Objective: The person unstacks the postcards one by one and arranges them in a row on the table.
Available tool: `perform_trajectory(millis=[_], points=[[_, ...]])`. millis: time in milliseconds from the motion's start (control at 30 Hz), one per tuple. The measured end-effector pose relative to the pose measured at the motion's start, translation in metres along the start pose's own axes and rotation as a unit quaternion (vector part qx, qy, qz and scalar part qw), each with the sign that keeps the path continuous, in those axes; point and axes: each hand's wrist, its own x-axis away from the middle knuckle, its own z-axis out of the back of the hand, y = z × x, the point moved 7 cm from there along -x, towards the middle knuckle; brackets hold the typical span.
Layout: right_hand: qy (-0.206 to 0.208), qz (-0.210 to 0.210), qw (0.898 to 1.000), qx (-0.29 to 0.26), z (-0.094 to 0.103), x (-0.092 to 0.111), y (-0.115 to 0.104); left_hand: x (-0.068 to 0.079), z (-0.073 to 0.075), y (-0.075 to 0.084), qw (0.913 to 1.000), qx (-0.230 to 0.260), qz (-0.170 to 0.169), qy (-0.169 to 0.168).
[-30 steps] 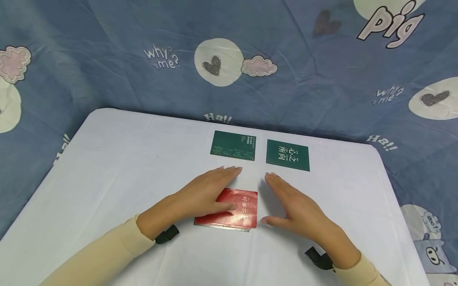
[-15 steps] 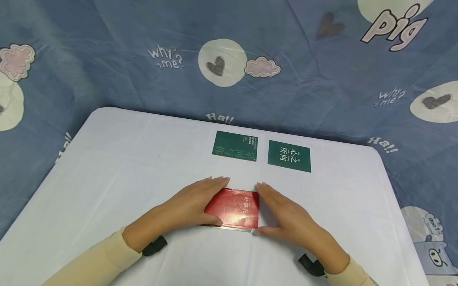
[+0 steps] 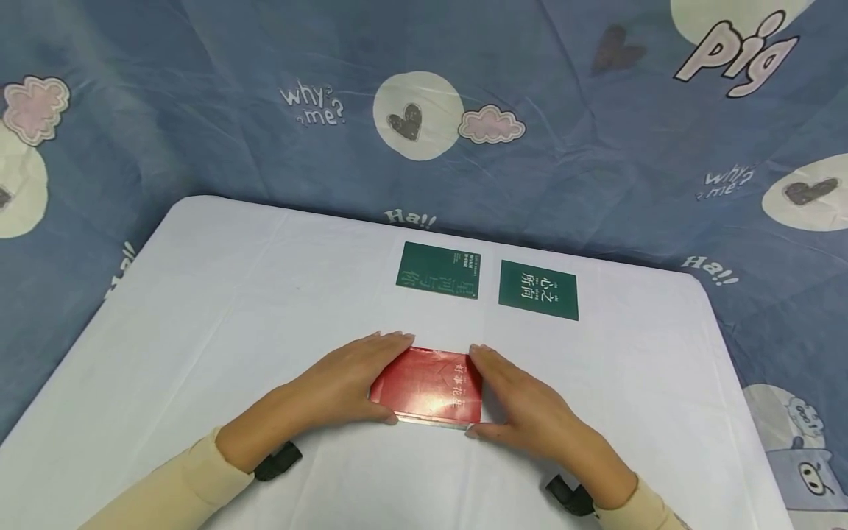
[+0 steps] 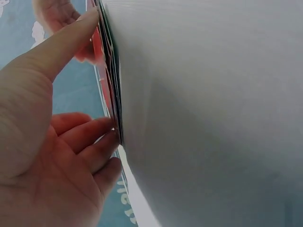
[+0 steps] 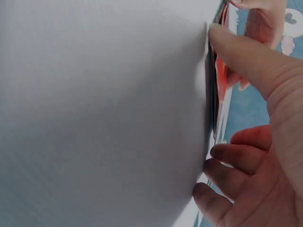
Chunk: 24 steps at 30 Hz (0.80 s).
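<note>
Head view: a small stack of glossy rectangular cards with a red, gold-lettered top face [image 3: 427, 389] lies flat on the white cloth-covered counter [image 3: 199, 309], near the front edge and directly before the person. The stack's long axis runs left to right, so its two short edges face the two hands. The left hand [image 3: 341, 383] stands on edge at the left short edge, fingers extended along it and thumb against the near long edge; the right hand [image 3: 523, 405] mirrors it at the right short edge. Both hands touch the stack and bracket it between them; neither is nearer than the other.

Left wrist view: the stack [image 4: 111, 90] is seen edge-on as several thin layers, with the left thumb [image 4: 61, 47] and the fingertips [image 4: 97, 137] pressed to its edges. Right wrist view: the right thumb [image 5: 246, 56] bears on the stack [image 5: 215, 85] likewise, the fingers [image 5: 236, 156] lightly curled beside it. The grip of each hand is a light pinch on the stack's edges, not a closed fist.

Farther back, well apart from the hands, two dark green cards with pale lettering lie side by side: the left green card [image 3: 439, 270] and the right green card [image 3: 539, 290]. A blue printed cartoon cloth [image 3: 596, 147] hangs behind.
</note>
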Motion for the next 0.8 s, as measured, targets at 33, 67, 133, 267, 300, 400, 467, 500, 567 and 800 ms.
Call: perform_trajectory(millis=[33, 67, 133, 267, 300, 400, 467, 500, 567, 800], points=[[-0.001, -0.002, 1.0, 0.0, -0.0007, 0.0001, 0.0001, -0.0001, 0.0, 0.0, 1.0, 0.0, -0.001, 0.001], [-0.001, -0.005, 1.0, -0.001, -0.0012, 0.0002, 0.0002, -0.0001, -0.0002, -0.0001, 1.0, 0.0, -0.002, 0.001], [-0.001, -0.011, 1.0, -0.003, -0.002, 0.0003, 0.0007, 0.0, -0.0012, -0.0003, 1.0, 0.002, -0.005, 0.001], [-0.003, -0.022, 1.0, -0.011, -0.0032, 0.0005, 0.0022, 0.0006, -0.0031, -0.0011, 0.9999, 0.01, -0.004, -0.002], [-0.002, -0.023, 1.0, -0.013, -0.0035, 0.0006, 0.0024, 0.0009, -0.0036, -0.0013, 0.9999, 0.011, -0.005, -0.002], [0.001, -0.023, 1.0, -0.018, -0.004, 0.0004, 0.0026, 0.0012, -0.0039, -0.0016, 0.9999, 0.014, -0.005, 0.0], [0.004, -0.023, 1.0, -0.019, -0.0039, 0.0003, 0.0023, 0.0014, -0.0038, -0.0019, 0.9999, 0.015, -0.004, 0.003], [0.005, -0.023, 1.0, -0.02, -0.0038, 0.0003, 0.0022, 0.0015, -0.0037, -0.0022, 0.9999, 0.016, -0.004, 0.005], [0.007, -0.022, 0.999, -0.021, -0.0039, 0.0002, 0.0019, 0.0019, -0.0033, -0.0026, 0.9998, 0.019, -0.003, 0.008], [0.007, -0.021, 0.999, -0.024, -0.0054, -0.0012, 0.0021, 0.0037, -0.0011, -0.0015, 0.9996, 0.023, -0.006, 0.015]])
